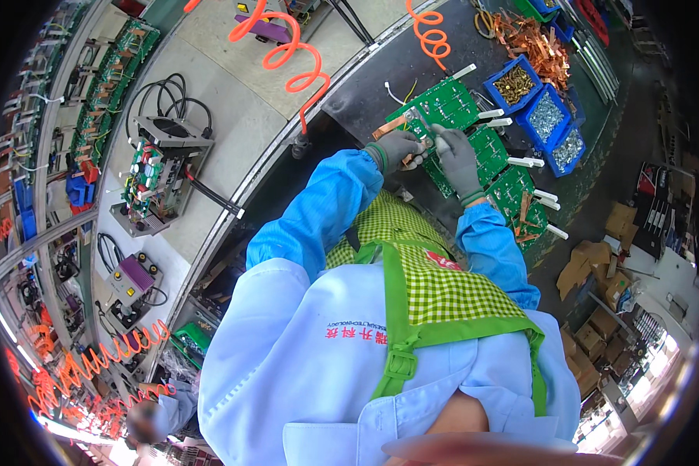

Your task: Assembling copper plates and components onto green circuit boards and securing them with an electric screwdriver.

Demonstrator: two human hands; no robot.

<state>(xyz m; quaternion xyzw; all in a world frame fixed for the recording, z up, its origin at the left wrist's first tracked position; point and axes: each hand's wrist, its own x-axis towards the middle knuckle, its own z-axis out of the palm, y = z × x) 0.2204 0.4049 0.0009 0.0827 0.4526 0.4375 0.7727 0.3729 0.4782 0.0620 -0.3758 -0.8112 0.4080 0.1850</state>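
Note:
Both my hands wear grey gloves and meet over the near left edge of a green circuit board [452, 102] on the dark bench. My left hand [398, 147] is closed at that edge, just below a copper strip [389, 126]; what its fingers pinch is too small to name. My right hand [458, 161] lies over the board with its fingertips drawn together near a small grey metal piece [421, 121]. Whatever it grips is hidden. Two more green boards, a middle one [491, 152] and a nearer one [509, 196], lie alongside, with white posts sticking out at their right ends.
Blue bins of brass screws [514, 84] and silver fasteners [547, 116] stand right of the boards, with a heap of copper strips [537, 48] behind. An orange coiled hose [431, 39] hangs over the bench. At left, a metal fixture [167, 167] stands on a pale table.

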